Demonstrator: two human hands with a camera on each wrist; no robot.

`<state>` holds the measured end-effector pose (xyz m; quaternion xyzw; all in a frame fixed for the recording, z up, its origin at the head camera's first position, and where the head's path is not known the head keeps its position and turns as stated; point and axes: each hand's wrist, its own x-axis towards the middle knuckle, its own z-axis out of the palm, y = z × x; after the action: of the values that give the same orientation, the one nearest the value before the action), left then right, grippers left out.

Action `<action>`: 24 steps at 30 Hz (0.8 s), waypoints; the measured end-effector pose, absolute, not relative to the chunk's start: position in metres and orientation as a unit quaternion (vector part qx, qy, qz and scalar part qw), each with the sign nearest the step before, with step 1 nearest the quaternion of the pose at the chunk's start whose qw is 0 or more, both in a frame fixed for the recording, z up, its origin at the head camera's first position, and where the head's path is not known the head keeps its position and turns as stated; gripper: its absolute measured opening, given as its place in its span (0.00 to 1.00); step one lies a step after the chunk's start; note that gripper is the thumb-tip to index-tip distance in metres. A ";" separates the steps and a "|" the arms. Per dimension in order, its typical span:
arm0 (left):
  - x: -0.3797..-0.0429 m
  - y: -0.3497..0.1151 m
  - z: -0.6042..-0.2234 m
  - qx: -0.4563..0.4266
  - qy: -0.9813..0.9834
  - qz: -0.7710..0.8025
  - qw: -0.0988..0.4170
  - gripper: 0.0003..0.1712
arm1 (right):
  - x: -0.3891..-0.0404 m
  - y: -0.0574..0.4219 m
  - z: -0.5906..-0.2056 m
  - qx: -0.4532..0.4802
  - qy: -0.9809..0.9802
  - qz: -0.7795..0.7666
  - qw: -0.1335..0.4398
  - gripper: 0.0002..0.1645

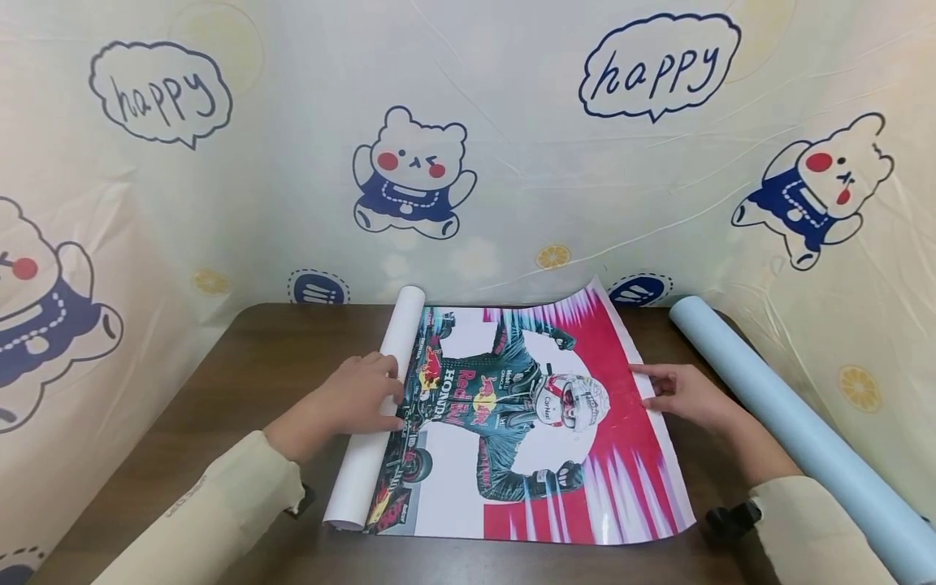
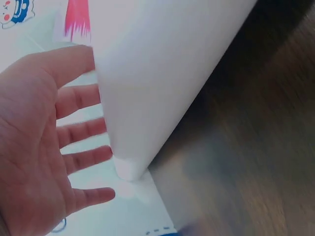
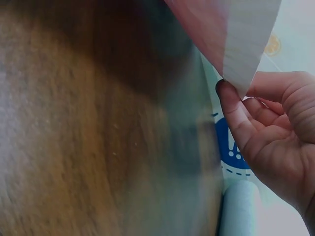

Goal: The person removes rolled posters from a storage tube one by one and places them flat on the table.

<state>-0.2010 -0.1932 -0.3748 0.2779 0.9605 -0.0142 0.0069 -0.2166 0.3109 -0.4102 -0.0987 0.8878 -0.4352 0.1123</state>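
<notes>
A poster (image 1: 621, 390) lies partly unrolled, printed with a helmeted racing driver on a red and white ground. Its left part is still wound into a white roll (image 1: 358, 479). Across the middle of that roll lies my left hand (image 1: 358, 394); the left wrist view has its fingers (image 2: 81, 132) spread and fairly straight, their tips at the roll's side. My right hand (image 1: 683, 394) pinches the poster's right edge between thumb and fingers. Seen from the right wrist, the pinched edge (image 3: 246, 54) is lifted off the wooden table.
A long pale blue roll (image 1: 790, 422) lies along the right side of the wooden table (image 1: 183, 422). Behind the table hangs a sheet (image 1: 526, 187) printed with bears and "happy" bubbles. The poster's far right corner curls up near it.
</notes>
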 end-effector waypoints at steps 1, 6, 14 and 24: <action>-0.201 -0.196 -0.375 0.272 0.962 -0.010 0.005 0.23 | -0.216 0.312 -0.410 -0.101 0.887 -0.437 0.113 0.45; -0.200 -0.205 -0.373 0.263 0.965 0.004 0.000 0.27 | -0.216 0.317 -0.406 -0.110 0.888 -0.433 0.111 0.47; -0.198 -0.221 -0.369 0.220 0.974 0.033 0.052 0.24 | -0.214 0.325 -0.407 -0.110 0.888 -0.432 0.112 0.46; -0.200 -0.239 -0.373 0.167 0.984 0.053 0.041 0.42 | -0.211 0.339 -0.412 -0.123 0.889 -0.428 0.105 0.42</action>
<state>-0.2002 -0.2392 -0.3728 0.1668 0.9837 0.0531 0.0408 -0.2111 0.3391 -0.4119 -0.1226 0.8891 -0.4283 0.1048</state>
